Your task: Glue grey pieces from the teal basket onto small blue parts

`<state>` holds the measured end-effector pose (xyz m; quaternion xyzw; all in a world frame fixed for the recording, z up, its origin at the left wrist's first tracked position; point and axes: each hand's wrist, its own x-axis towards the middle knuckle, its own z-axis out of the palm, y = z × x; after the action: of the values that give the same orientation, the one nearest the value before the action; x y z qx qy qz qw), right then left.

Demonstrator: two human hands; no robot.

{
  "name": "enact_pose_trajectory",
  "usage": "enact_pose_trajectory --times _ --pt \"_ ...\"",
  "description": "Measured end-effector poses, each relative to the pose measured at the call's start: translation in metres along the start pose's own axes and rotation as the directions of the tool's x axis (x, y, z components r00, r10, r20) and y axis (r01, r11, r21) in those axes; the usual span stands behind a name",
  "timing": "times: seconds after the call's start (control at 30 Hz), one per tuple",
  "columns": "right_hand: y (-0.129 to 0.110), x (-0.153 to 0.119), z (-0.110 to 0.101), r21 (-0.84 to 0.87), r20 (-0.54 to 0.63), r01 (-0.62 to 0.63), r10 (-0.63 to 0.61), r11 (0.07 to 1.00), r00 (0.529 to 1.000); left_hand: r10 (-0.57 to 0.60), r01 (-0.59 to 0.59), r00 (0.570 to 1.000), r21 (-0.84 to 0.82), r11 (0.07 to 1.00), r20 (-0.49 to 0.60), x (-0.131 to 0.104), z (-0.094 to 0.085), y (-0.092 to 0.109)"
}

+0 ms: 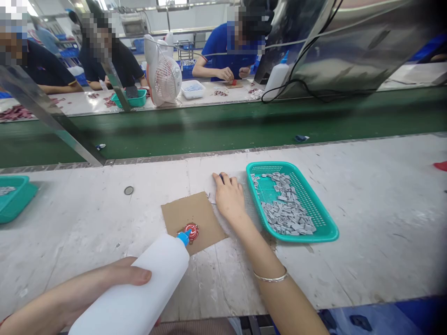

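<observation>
My left hand is wrapped round a large white squeeze bottle, tilted so that its blue nozzle points at a round red-and-white piece. Whether the tip touches the piece I cannot tell. That piece lies on a square of brown cardboard. Just right of the cardboard, my right hand rests on the table with its fingers curled down. A small dark bit shows between those fingers, too little to name. Beside that hand stands a green plastic basket with many small grey pieces.
Another green basket sits at the left edge. A small round disc lies on the white table. Beyond runs a green belt, crossed by a metal post. Several people work opposite, near a white fan.
</observation>
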<state>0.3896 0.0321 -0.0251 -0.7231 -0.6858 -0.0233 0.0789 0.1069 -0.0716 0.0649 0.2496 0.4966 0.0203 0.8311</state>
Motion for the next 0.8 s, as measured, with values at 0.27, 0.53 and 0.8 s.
enact_pose_trajectory --times 0.27,0.53,0.8 --pt "0.003 0.0 -0.004 0.065 -0.026 0.005 -0.003 0.998 1.0 0.232 -0.157 0.963 0.411 0.898 -0.138 -0.007 -0.008 0.007" --pt "0.009 0.007 -0.003 0.251 -0.109 0.002 0.026 0.968 0.994 0.72 -0.429 0.235 0.595 0.68 -0.653 0.002 -0.096 0.026" --pt "0.01 0.01 0.006 0.466 -0.227 0.062 0.051 0.882 0.973 0.768 -0.469 -0.39 0.828 0.309 -0.508 0.019 -0.183 0.056"
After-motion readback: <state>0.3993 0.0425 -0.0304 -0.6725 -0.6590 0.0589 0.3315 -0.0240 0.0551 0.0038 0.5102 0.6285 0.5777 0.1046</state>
